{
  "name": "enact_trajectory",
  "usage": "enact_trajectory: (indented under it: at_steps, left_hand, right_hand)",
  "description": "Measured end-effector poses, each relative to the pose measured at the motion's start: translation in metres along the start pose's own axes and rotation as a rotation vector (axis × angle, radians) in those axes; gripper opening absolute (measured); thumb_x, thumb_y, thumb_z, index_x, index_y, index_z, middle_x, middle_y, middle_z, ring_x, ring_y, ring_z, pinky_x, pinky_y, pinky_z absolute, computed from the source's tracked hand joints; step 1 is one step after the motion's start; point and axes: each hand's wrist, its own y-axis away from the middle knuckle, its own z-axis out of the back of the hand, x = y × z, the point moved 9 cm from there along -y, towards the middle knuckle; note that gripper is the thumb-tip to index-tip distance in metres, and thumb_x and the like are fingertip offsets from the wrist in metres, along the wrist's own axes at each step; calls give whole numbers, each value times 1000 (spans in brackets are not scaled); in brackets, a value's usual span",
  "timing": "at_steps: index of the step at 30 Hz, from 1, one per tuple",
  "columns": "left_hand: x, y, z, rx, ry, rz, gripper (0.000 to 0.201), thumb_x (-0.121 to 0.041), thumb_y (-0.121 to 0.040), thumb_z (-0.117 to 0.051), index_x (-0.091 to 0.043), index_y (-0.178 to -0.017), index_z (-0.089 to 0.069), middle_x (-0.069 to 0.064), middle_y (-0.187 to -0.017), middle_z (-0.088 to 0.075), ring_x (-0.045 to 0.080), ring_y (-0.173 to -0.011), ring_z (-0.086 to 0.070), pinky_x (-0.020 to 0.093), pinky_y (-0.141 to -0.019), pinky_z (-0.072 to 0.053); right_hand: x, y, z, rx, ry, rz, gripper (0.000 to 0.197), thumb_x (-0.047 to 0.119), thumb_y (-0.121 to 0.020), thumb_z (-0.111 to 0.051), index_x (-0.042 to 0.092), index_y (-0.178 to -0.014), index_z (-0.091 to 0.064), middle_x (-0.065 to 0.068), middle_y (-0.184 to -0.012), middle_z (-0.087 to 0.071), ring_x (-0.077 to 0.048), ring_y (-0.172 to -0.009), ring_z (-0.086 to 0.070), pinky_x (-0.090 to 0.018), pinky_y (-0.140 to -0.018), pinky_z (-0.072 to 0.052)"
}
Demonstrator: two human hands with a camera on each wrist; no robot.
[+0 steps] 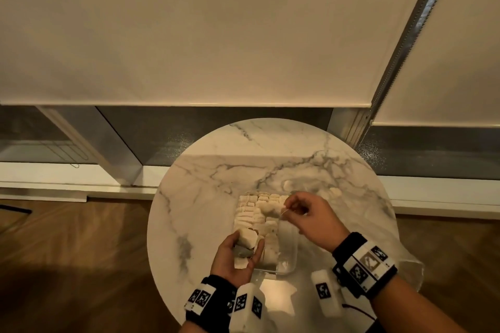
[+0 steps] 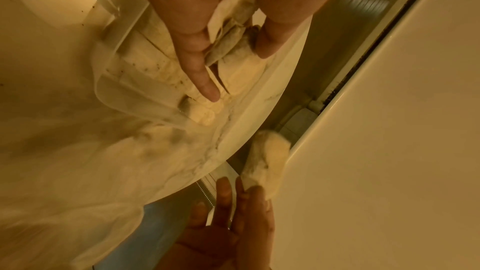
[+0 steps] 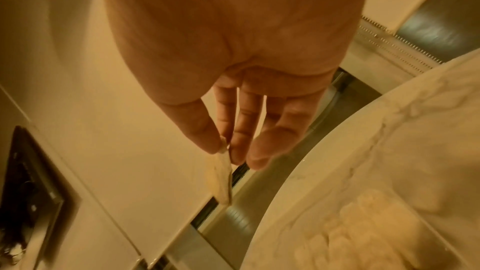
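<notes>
A clear plastic container sits on a round marble table, with rows of pale tea bags filling its left and far parts. My left hand grips a small bundle of tea bags over the container's near left corner. In the left wrist view the same bundle is wedged between thumb and fingers. My right hand hovers above the container's far right and pinches one tea bag by its corner. That bag hangs from thumb and index finger.
A loose tea bag lies on the marble beyond my right hand. Crumpled clear plastic hangs over the table's right edge. Roller blinds and a low window sill stand behind the table, with wooden floor around it.
</notes>
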Motion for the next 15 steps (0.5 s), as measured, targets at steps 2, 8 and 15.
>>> enact_trajectory:
  at_steps: [2, 8, 15]
  left_hand:
    - [-4, 2, 6, -17, 2, 9, 24, -11, -88, -57, 1, -108, -62, 22, -100, -69, 37, -93, -66, 54, -79, -54]
    - [-20, 1, 26, -61, 26, 14, 17, -14, -93, -55, 2, -98, -61, 22, -86, -70, 36, -88, -64, 52, -74, -56]
    - [-33, 2, 39, -93, 37, 25, 19, -14, -93, -54, 4, -93, -61, 20, -77, -70, 35, -59, -70, 49, -71, -55]
  right_hand:
    - [-13, -13, 10, -57, 27, -29, 12, 11, -85, -72, 21, -80, -67, -5, -72, -69, -10, -62, -61, -25, -55, -50]
    - [-47, -45, 9, -51, 457, -50, 7, 18, -87, -68, 24, -83, -67, 5, -82, -71, -12, -77, -66, -28, -73, -53]
    - [-87, -75, -27, 289, 930, -148, 15, 21, -84, -67, 29, -73, -62, 2, -143, -53, -20, -100, -66, -26, -79, -52]
